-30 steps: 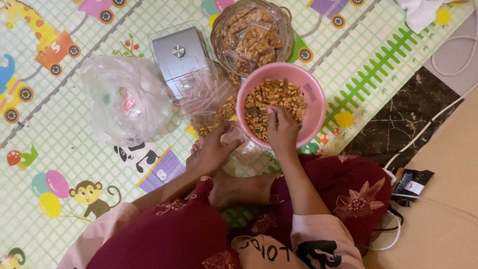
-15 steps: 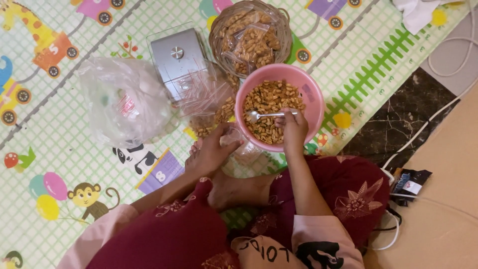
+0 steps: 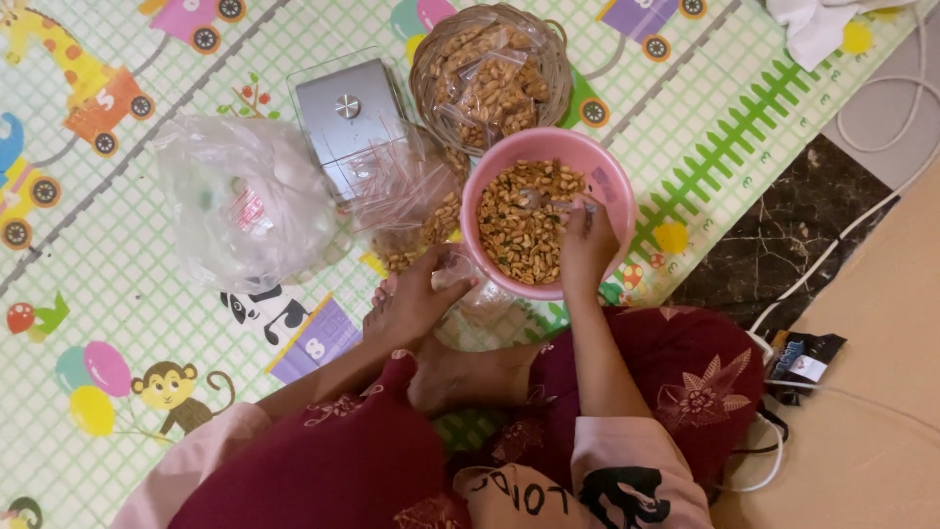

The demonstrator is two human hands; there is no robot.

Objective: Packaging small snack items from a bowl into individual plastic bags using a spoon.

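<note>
My right hand [image 3: 587, 247] is closed around a metal spoon [image 3: 537, 200], its bowl sunk in the peanuts [image 3: 517, 230] that fill the pink bowl [image 3: 605, 181] right in front of my knees. My left hand [image 3: 416, 299] pinches a small clear bag [image 3: 460, 269] just beside the bowl's near-left rim. Behind the bowl, almost touching its far rim, sits a wicker basket [image 3: 490, 69] of packed peanut bags; a silver scale [image 3: 348, 118] and a crumpled plastic bag [image 3: 245, 201] crowd the left. The play mat [image 3: 117, 245] lies open further left, and toward the fence pattern on the right.
</note>
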